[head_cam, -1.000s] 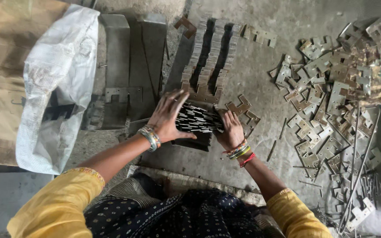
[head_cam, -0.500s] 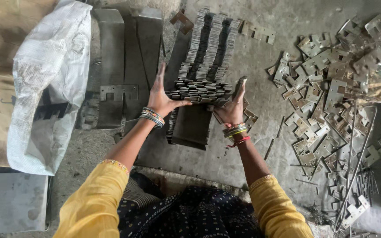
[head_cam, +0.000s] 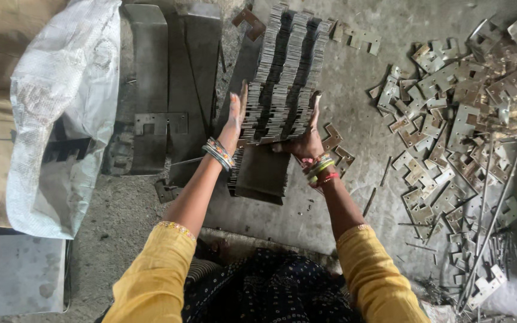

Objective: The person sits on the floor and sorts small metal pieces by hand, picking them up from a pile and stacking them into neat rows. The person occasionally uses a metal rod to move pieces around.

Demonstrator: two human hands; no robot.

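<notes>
— How many stacks does the person have in front of them?

— One long stack of thin metal plates point(head_cam: 282, 90), set on edge in three rows side by side, resting on a dark metal block point(head_cam: 261, 173) on the concrete floor point(head_cam: 342, 197). A heap of loose plates point(head_cam: 450, 119), too many to count, lies well to the right, and one white sack point(head_cam: 61, 113) sits to the left.

— And the hands?

— Two. The left hand point(head_cam: 234, 119) is flat and open, fingers straight, pressed against the stack's left side. The right hand point(head_cam: 307, 134) presses the right side, its fingers curled at the near end. Together they squeeze the stack between them.

— Anything else nearby?

— Two long grey slabs point(head_cam: 169, 66) lie left of the stack.
</notes>
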